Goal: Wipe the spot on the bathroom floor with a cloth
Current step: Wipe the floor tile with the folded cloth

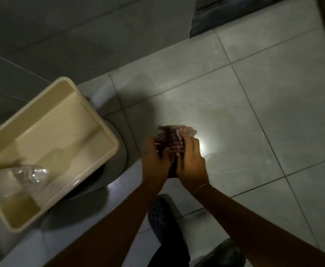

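The bunched pink-and-dark checked cloth (174, 139) is held above the pale grey tiled floor (263, 105), grasped between both hands. The left hand (155, 160) closes its grip on the cloth's left side; the right hand (191, 164) clenches the right side. The cloth's lower part is hidden behind the fingers. The spot cannot be made out. Left, a beige plastic cistern top (52, 147) is cut off by the frame edge. Open tiles extend rightward.

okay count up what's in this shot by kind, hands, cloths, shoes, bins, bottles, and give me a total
Hands: 2 (left hand, right hand)
Cloth: 1
Shoes: 2 ()
Beige bin: 1
Clear plastic bottle: 1
Total: 7
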### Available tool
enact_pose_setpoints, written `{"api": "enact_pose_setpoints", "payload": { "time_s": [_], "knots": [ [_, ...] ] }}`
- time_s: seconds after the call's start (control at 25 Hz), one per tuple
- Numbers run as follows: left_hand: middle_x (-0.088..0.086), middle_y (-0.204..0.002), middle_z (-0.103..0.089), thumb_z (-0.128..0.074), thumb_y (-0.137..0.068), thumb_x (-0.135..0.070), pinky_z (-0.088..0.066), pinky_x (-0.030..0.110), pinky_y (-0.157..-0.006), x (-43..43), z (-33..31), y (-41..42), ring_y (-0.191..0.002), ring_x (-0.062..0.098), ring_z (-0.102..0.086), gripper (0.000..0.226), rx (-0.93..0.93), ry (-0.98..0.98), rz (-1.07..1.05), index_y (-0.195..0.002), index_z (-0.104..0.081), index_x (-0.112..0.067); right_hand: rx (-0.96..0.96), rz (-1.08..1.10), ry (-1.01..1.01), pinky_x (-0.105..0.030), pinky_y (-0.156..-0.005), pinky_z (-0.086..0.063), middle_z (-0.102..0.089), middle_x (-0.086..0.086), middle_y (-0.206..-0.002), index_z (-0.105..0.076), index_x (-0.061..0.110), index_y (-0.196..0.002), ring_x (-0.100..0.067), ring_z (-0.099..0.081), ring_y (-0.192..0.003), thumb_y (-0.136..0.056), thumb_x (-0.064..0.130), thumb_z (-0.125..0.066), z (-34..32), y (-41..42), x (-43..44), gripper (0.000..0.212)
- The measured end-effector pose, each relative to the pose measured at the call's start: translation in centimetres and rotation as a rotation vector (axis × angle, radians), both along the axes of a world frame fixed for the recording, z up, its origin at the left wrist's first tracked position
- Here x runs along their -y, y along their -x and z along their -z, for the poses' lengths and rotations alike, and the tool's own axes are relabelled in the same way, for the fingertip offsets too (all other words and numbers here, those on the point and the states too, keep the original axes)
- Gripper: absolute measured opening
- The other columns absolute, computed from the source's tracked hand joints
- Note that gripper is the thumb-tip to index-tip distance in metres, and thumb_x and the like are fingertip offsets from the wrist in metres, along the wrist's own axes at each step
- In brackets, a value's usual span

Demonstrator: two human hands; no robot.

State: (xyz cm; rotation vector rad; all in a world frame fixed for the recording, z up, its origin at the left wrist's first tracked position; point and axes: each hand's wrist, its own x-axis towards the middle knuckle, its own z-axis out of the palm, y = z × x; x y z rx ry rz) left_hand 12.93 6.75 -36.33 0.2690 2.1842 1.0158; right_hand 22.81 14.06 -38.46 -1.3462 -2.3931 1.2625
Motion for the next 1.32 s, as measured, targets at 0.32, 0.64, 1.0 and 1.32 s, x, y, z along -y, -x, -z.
{"api": "enact_pose_setpoints", "payload": {
  "time_s": [0.32,0.64,1.0,1.32],
  "knots": [
    [0.013,-0.153,-0.051,-0.054,-0.100,-0.025,-0.043,0.045,-0.117,1.2,21.8,-7.4,-0.142,0.033,-0.050,0.056,-0.158,0.263,0.392,-0.153,-0.039,-0.019,0.400,0.095,-0.190,-0.061,-0.111,-0.050,-0.041,-0.029,-0.161,-0.039,0.011,-0.161,-0.050,-0.050,-0.141,-0.093,0.047,-0.059,21.2,-8.4,2.2,0.080],
    [-0.002,-0.176,0.023,-0.011,-0.099,-0.078,0.014,0.055,-0.125,6.9,30.1,-5.6,-0.161,0.019,0.024,0.090,-0.436,0.440,0.553,-0.166,0.014,-0.025,0.299,-0.322,-0.408,-0.067,-0.131,-0.017,-0.016,-0.014,-0.180,-0.020,0.014,-0.171,-0.034,-0.015,-0.167,-0.104,0.062,-0.041,28.5,-4.0,-3.0,0.085],
    [-0.013,-0.175,0.023,-0.020,-0.095,-0.082,0.010,0.058,-0.126,7.4,29.4,-4.9,-0.161,0.011,0.023,0.095,-0.357,0.270,0.479,-0.167,0.011,-0.029,0.371,-0.453,-0.460,-0.066,-0.130,-0.020,-0.017,-0.012,-0.181,-0.022,0.014,-0.171,-0.034,-0.018,-0.167,-0.104,0.054,-0.042,27.9,-11.6,1.8,0.080],
    [-0.013,-0.177,0.015,-0.040,-0.098,-0.075,0.010,0.056,-0.127,7.7,29.5,-4.8,-0.162,0.011,0.018,0.095,-0.338,0.173,0.422,-0.168,0.005,-0.031,0.295,-0.485,-0.451,-0.064,-0.131,-0.018,-0.025,-0.012,-0.179,-0.029,0.013,-0.169,-0.036,-0.024,-0.165,-0.107,0.054,-0.040,28.4,-3.3,0.8,0.075]
  ]
}}
